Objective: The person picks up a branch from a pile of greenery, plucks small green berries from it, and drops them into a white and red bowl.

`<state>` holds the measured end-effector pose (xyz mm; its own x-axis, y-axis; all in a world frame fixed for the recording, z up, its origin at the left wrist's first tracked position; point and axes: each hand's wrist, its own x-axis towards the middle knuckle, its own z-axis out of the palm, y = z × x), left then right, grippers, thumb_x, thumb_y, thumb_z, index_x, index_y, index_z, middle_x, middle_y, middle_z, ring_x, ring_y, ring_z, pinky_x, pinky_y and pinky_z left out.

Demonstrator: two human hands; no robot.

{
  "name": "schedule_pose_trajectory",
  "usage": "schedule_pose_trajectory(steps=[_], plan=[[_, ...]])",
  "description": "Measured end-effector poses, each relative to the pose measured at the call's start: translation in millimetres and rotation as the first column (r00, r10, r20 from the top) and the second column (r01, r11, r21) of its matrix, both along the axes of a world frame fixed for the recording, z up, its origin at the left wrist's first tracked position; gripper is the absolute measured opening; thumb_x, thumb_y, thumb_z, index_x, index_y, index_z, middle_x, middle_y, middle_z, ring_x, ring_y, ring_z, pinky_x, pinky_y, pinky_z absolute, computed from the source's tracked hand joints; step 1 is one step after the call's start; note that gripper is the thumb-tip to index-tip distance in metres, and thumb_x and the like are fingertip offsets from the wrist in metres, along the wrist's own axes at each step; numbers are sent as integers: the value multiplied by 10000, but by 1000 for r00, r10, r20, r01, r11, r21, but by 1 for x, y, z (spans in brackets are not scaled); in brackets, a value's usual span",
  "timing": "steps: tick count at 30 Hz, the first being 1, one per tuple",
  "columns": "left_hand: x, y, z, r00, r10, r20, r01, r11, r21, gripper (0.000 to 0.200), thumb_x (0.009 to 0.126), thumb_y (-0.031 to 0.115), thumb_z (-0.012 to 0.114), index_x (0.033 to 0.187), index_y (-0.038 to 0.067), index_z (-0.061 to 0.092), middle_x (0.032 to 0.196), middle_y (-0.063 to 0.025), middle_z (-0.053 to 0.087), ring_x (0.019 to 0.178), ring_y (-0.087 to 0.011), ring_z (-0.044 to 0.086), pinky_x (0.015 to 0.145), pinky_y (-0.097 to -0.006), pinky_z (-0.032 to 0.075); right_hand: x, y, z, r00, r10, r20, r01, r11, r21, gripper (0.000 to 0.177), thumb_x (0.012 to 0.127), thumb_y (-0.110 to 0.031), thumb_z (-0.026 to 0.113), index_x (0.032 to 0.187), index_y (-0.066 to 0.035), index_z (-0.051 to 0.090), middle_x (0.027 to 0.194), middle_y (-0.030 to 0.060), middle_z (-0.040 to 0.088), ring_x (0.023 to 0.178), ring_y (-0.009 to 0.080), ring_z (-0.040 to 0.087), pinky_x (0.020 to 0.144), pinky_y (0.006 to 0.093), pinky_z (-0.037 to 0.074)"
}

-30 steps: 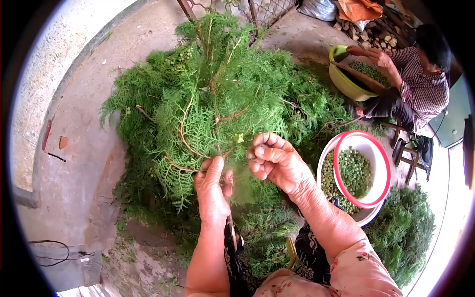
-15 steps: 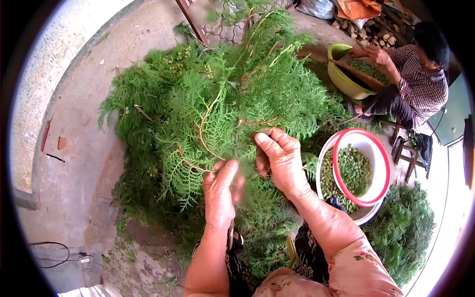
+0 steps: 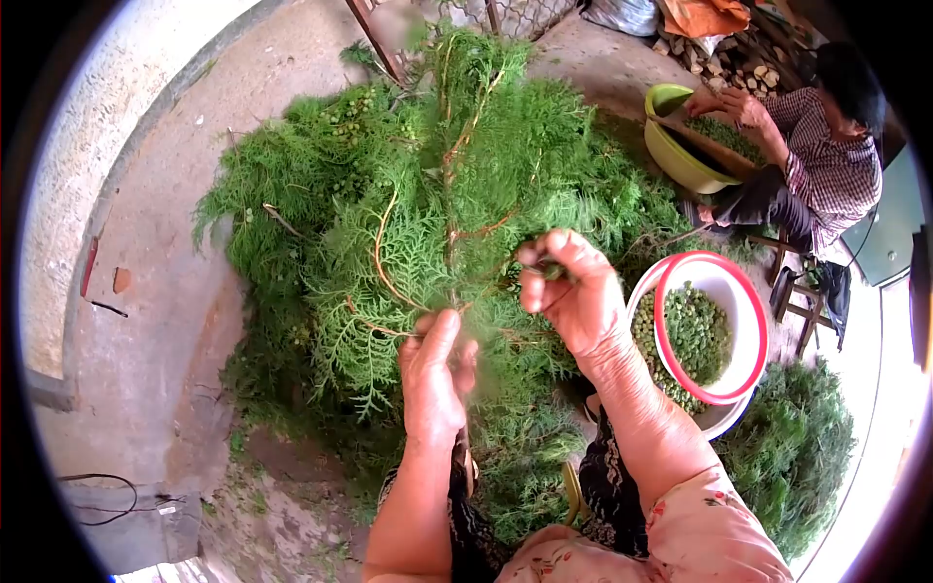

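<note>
My left hand [image 3: 434, 379] is closed round the stem of a leafy evergreen branch [image 3: 450, 199], which stands up from between my legs with brown side twigs and flat green sprays. To the right of the stem, my right hand [image 3: 586, 306] is raised with fingers curled in a pinch. Small dark green bits, like the cones in the basin, show at its fingertips, a little blurred. Close by on the right stands a white basin with a red rim [image 3: 762, 340], tilted over another tub and holding many small green cones [image 3: 695, 335].
A large heap of cut evergreen branches [image 3: 282, 243] lies behind and left. More greenery [image 3: 792, 437] is piled at right. A seated person [image 3: 831, 160] works over a yellow-green tub [image 3: 675, 165] at back right. Firewood [image 3: 714, 66] lies behind.
My right hand has moved away from the stem, up and to the right, with green bits in its fingers. The branch top has swung left; my left hand keeps its grip.
</note>
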<state>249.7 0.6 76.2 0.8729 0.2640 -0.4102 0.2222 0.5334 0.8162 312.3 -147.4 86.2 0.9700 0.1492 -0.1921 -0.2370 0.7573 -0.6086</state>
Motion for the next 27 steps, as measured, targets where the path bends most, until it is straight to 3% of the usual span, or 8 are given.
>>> schedule_pose_trajectory(steps=[3, 5, 9, 17, 21, 22, 25, 27], plan=[[3, 3, 0, 998, 34, -53, -33, 999, 22, 243, 808, 240, 661, 854, 119, 455, 682, 25, 474, 515, -82, 482, 348, -165, 332, -4, -2, 1, 988, 142, 66, -105, 913, -393, 182, 806, -6, 583, 985, -34, 595, 825, 87, 606, 655, 169, 579, 524, 273, 463], [2, 4, 2, 998, 28, -49, -26, 999, 43, 233, 804, 242, 666, 866, 118, 478, 696, 24, 490, 528, -87, 501, 344, -168, 321, -6, 1, -4, 806, 367, 465, 305, 417, -856, 297, 756, -7, 630, 1047, -50, 589, 858, 114, 607, 736, 222, 593, 636, 305, 490], [-3, 4, 0, 999, -15, -41, 19, 994, 107, 221, 798, 241, 672, 879, 117, 508, 727, 22, 523, 540, -92, 521, 336, -171, 311, -14, 12, -4, 777, 440, 450, 369, 261, -892, 385, 720, -104, 680, 1087, -59, 570, 887, 174, 588, 799, 331, 591, 694, 371, 486], [-7, -3, -9, 993, -112, -35, 116, 983, 139, 240, 772, 246, 699, 894, 115, 539, 789, 8, 566, 540, -101, 525, 333, -170, 308, -14, 20, -20, 794, 321, 516, 502, 132, -854, 251, 727, -134, 689, 953, -38, 642, 739, 135, 615, 619, 242, 593, 560, 304, 469], [-7, -4, -8, 992, -118, -32, 121, 987, 107, 246, 778, 255, 691, 886, 106, 528, 779, 12, 550, 532, -101, 518, 331, -170, 305, -16, 24, -18, 887, 25, 462, 407, 431, -805, 92, 806, -94, 631, 862, -23, 641, 629, 40, 583, 513, 122, 530, 468, 251, 425], [-7, -5, -6, 993, -116, -37, 118, 989, 91, 248, 781, 258, 688, 888, 104, 526, 776, 12, 545, 527, -100, 514, 330, -170, 299, -17, 22, -14, 971, -2, 239, 193, 596, -779, 104, 844, -108, 597, 774, -36, 624, 596, -4, 552, 468, 71, 476, 418, 215, 376], [-4, -10, 2, 994, -68, -80, 71, 997, 28, 244, 794, 269, 671, 875, 102, 513, 722, 6, 525, 498, -92, 489, 332, -170, 286, -13, 15, -12, 998, -9, -61, -10, 953, -301, 170, 833, -164, 620, 712, -56, 573, 582, 7, 520, 429, 96, 443, 378, 217, 323], [-3, -10, 0, 995, -47, -90, 43, 998, -44, 229, 797, 273, 665, 855, 104, 522, 692, 2, 538, 466, -76, 483, 328, -166, 300, -13, 14, -9, 995, 20, -98, -37, 984, -177, 175, 860, -185, 573, 745, -57, 543, 594, 12, 495, 443, 104, 434, 388, 218, 307]])
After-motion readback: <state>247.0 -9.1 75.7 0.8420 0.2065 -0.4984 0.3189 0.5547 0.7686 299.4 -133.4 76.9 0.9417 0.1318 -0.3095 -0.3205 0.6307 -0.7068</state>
